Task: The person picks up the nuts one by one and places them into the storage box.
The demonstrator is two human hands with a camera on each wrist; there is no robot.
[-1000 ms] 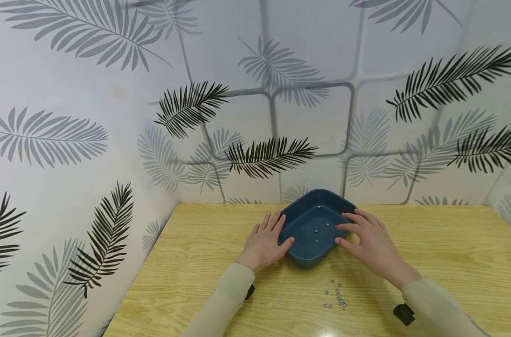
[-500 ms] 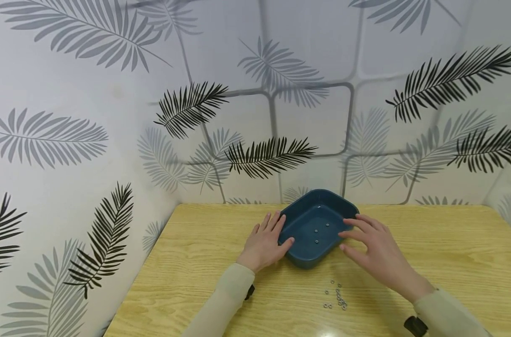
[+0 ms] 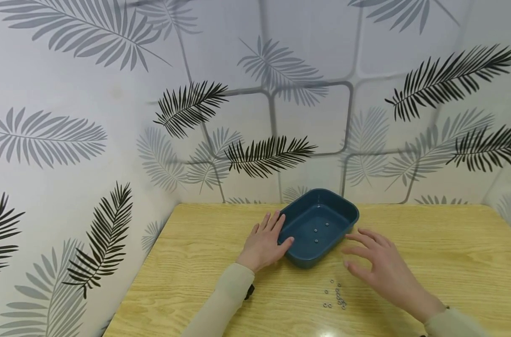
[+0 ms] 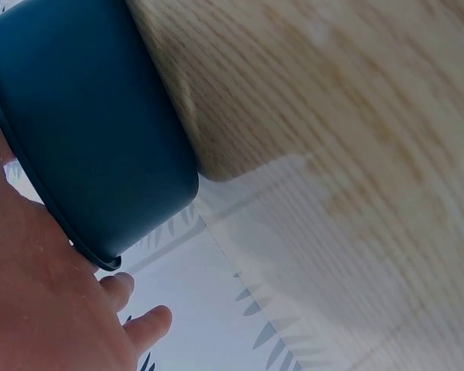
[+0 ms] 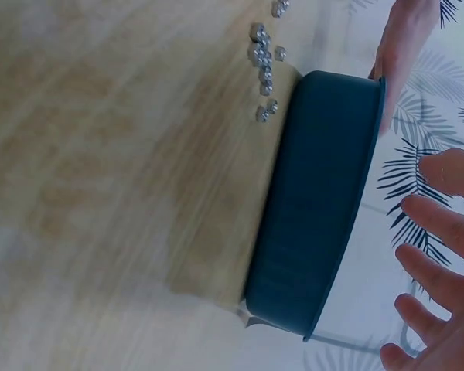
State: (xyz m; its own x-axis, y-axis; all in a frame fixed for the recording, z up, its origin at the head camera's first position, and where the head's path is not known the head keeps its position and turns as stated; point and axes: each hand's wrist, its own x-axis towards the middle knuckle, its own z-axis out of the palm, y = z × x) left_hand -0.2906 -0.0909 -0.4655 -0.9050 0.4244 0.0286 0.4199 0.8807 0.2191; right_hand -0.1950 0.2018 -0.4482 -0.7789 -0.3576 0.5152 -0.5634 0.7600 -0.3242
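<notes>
A deep blue rectangular dish [image 3: 308,255] stands on the wooden table, with 3 small metal nuts [image 3: 316,230] on its floor. My left hand [image 3: 263,244] rests on the dish's left rim, its fingers spread and its thumb over the near-left edge. In the left wrist view that hand [image 4: 42,286] lies along the rim, beside the dish's outer wall [image 4: 93,116]. Off the dish's right side hovers my right hand [image 3: 383,267], fingers apart and slightly bent, holding nothing. Several more nuts [image 3: 339,296] lie loosely grouped on the table in front of the dish.
The light wooden table [image 3: 188,262] runs back to a wall [image 3: 247,61] with a leaf pattern, and the dish's far end sits close to it. Another wall [image 3: 49,187] stands along the table's left side.
My right hand has drawn back from over the dish's right rim, moving right and toward me. The left hand, the dish and the nuts have stayed put.
</notes>
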